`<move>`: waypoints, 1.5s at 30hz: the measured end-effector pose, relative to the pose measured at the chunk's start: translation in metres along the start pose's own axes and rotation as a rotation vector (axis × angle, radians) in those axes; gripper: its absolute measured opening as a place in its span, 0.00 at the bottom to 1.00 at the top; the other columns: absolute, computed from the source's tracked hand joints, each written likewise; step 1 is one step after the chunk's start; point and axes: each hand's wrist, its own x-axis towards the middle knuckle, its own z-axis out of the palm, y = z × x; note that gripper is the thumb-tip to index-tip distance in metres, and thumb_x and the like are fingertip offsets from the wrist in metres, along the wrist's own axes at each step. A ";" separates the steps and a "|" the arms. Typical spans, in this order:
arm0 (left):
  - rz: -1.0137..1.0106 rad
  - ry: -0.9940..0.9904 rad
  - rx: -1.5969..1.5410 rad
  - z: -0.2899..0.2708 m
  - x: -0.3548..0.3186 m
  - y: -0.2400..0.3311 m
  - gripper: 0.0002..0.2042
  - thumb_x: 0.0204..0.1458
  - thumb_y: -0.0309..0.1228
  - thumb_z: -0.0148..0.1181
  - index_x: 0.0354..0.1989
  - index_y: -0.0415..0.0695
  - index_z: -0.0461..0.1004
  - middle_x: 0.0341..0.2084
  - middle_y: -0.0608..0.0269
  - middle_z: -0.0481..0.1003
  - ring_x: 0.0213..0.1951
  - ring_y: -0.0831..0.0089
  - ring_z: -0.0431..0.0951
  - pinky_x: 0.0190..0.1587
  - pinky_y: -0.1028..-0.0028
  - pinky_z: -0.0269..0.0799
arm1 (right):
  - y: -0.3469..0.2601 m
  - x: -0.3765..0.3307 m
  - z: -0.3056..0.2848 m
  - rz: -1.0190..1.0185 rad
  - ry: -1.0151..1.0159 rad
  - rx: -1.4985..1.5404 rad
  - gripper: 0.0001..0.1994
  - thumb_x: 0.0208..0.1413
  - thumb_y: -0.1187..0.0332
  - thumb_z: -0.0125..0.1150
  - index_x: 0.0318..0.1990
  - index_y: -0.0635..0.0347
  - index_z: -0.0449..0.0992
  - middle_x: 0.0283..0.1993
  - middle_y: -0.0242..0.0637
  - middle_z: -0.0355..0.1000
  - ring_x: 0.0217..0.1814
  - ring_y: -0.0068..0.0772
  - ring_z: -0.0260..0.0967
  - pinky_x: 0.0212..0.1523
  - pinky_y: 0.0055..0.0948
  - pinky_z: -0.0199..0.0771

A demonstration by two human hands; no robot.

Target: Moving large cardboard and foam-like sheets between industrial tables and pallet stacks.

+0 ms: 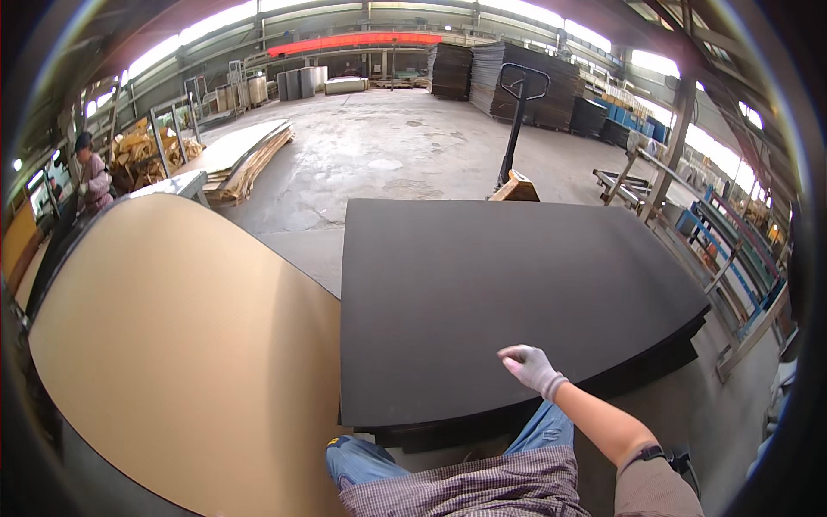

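Observation:
A stack of large dark grey sheets lies in front of me, its layered edges showing along the near side and at the right. My right hand, in a light glove with bare fingertips, is over the near part of the top sheet. Its fingers are drawn together and no object shows in them; whether they touch the sheet I cannot tell. To the left, a big tan sheet bows upward, with its right edge against the dark stack. My left hand is out of view.
Behind the stack stands a pallet jack with an upright handle. Pale sheets are piled at the far left, near another person. Metal racks line the right side. Tall dark stacks rise at the back.

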 end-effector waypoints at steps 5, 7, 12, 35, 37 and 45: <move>0.776 -0.114 0.185 0.095 -0.009 0.153 0.29 0.47 0.45 0.63 0.46 0.28 0.72 0.45 0.48 0.74 0.49 0.60 0.72 0.57 0.68 0.64 | -0.113 0.040 -0.006 -0.590 -0.120 0.178 0.09 0.51 0.73 0.61 0.41 0.54 0.79 0.40 0.33 0.76 0.42 0.31 0.73 0.45 0.24 0.74; 0.916 -0.276 0.074 0.182 -0.105 0.200 0.28 0.46 0.44 0.64 0.44 0.28 0.74 0.42 0.49 0.76 0.46 0.60 0.74 0.56 0.69 0.65 | -0.211 0.051 -0.013 -1.078 -0.132 0.159 0.08 0.48 0.73 0.61 0.37 0.54 0.77 0.37 0.37 0.73 0.40 0.39 0.71 0.40 0.34 0.73; 1.591 -0.524 0.811 0.345 -0.143 0.144 0.15 0.49 0.29 0.58 0.45 0.39 0.70 0.36 0.57 0.73 0.39 0.65 0.73 0.46 0.64 0.70 | -0.450 -0.033 -0.038 -1.721 -0.157 -0.265 0.15 0.43 0.50 0.60 0.26 0.50 0.82 0.54 0.41 0.66 0.66 0.43 0.51 0.59 0.40 0.55; 1.585 -1.357 1.689 0.346 -0.253 -0.067 0.20 0.47 0.26 0.52 0.51 0.56 0.69 0.31 0.64 0.70 0.27 0.69 0.76 0.27 0.70 0.73 | 0.336 -0.183 -0.025 0.537 0.937 1.135 0.12 0.55 0.66 0.60 0.46 0.53 0.78 0.50 0.31 0.73 0.52 0.31 0.68 0.56 0.37 0.68; 1.708 -1.278 1.505 0.377 -0.247 -0.057 0.15 0.49 0.29 0.51 0.46 0.58 0.72 0.25 0.66 0.69 0.23 0.68 0.74 0.23 0.70 0.71 | 0.333 -0.175 -0.028 0.612 0.986 1.133 0.12 0.53 0.67 0.62 0.45 0.50 0.78 0.48 0.30 0.73 0.49 0.29 0.68 0.55 0.36 0.69; 1.884 -1.392 1.332 0.423 -0.293 -0.088 0.11 0.48 0.31 0.52 0.41 0.53 0.71 0.24 0.69 0.68 0.21 0.74 0.73 0.20 0.74 0.70 | 0.342 -0.158 -0.115 0.363 1.160 0.674 0.14 0.54 0.68 0.61 0.48 0.59 0.76 0.50 0.32 0.73 0.53 0.25 0.67 0.60 0.29 0.63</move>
